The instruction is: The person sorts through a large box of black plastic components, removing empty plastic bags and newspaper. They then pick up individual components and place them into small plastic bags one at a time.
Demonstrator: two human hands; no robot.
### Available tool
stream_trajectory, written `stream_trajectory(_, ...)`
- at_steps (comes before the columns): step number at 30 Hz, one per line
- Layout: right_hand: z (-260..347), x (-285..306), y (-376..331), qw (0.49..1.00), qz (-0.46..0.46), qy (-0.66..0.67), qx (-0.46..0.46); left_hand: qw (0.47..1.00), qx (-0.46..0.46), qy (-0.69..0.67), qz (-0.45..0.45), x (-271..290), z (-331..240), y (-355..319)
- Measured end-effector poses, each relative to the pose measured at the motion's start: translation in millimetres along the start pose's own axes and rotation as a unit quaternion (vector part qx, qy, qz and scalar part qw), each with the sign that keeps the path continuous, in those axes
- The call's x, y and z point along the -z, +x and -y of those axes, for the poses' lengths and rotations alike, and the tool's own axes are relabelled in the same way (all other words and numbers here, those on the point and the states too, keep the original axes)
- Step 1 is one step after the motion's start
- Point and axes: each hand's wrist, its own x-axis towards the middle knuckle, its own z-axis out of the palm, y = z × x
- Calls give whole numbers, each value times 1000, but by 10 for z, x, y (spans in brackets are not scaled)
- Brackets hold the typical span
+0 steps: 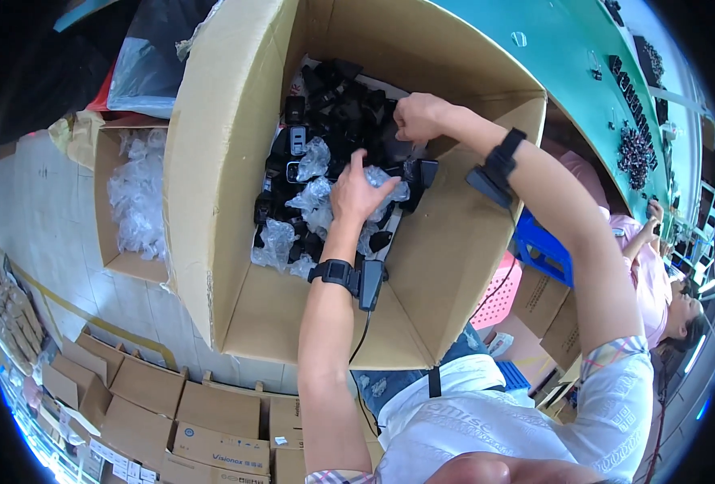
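Note:
Both my hands reach into a large open cardboard box [236,315] holding a pile of small black plastic devices [333,113], some with grey panels, and crumpled clear plastic bags [277,242]. My left hand [357,195] is over the middle of the pile, its index finger and thumb spread apart. Against its thumb side lies a clear bag [389,185]; I see nothing gripped. Farther in, near the box's right wall, my right hand [419,118] has its fingers curled downward. Whatever they hold, if anything, is hidden among black pieces. Each wrist wears a black strap with a small module.
Left of the box stands a smaller carton [135,202] of clear bags. A green worktable [551,56] with small dark parts runs along the right, where another person [656,274] in pink works. Closed cartons [220,411] line the lower left. A blue stool [541,246] stands beside the box.

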Motion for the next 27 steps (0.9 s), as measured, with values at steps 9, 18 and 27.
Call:
stream_trajectory(9,264,60,-246,927,-28,332,170,982,-179,-22,-65,374,-43,128)
stream_trajectory(18,-80,-592,367,998,13,-20,-63,986,31,163,13,844,363,-105)
stream_trajectory(27,-173,-1211,387,992,-44,-15,-118,976,23,217,-27,729,360,-32)
